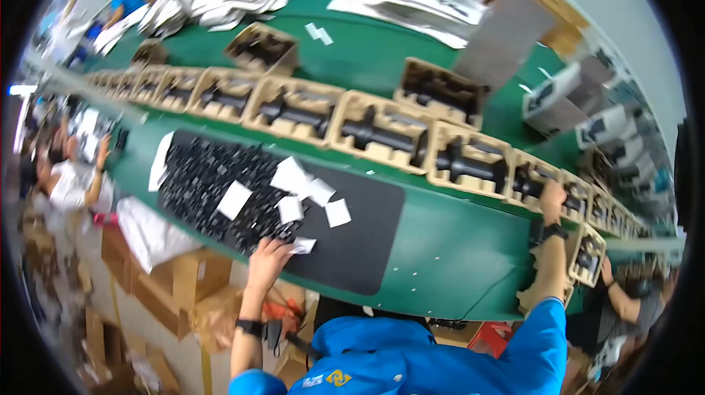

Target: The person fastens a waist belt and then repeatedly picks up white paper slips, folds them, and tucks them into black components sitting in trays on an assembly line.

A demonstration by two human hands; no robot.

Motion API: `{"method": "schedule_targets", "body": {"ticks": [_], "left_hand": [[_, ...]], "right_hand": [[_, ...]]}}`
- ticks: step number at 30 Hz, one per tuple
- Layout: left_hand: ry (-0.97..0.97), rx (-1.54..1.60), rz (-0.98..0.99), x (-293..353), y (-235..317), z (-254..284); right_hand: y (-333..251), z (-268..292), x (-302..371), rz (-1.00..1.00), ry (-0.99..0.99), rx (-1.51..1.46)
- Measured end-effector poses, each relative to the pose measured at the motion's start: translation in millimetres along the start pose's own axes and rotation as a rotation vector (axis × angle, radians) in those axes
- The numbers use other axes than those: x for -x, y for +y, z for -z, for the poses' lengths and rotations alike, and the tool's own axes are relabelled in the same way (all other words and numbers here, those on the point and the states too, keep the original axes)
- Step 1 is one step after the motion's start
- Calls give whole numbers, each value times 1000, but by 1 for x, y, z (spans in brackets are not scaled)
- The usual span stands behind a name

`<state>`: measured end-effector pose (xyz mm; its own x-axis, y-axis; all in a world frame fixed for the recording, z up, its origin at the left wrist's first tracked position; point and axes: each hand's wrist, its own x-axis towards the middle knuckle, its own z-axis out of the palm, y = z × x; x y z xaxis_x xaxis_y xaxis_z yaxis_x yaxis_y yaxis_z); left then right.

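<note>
Low in the frame, left of centre, the left hand [268,257] rests at the near edge of the black mat [367,226], its grip pinching a small white packet [302,246] beside the heap of small black parts [213,182]. At the right of the frame the right hand [552,200] reaches to a cardboard tray [530,178] in the row crossing the green worktop [448,255]; its fingers lie curled on the tray's rim, though I cannot tell if they grasp it.
</note>
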<state>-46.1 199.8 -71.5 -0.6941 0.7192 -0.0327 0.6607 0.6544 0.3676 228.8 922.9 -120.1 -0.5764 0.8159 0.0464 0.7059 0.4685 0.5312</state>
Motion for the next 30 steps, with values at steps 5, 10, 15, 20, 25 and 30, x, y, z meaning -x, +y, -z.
{"method": "schedule_targets", "body": {"ticks": [5, 10, 15, 20, 25, 30], "left_hand": [[107, 314, 276, -2, 9, 19], [10, 856, 477, -23, 3, -29], [11, 929, 490, -34, 27, -29], [-134, 885, 513, -56, 55, 0], [-181, 979, 656, -44, 30, -5], [-119, 1188, 629, -64, 29, -13]], "right_hand": [[-5, 16, 33, -291, 220, -264], [-12, 41, 36, -432, 260, -577], [-2, 64, 21, -165, 239, -245], [-22, 34, 14, -38, 105, -89], [-11, 12, 11, -165, 12, 4], [-7, 44, 26, -127, 106, -130]]}}
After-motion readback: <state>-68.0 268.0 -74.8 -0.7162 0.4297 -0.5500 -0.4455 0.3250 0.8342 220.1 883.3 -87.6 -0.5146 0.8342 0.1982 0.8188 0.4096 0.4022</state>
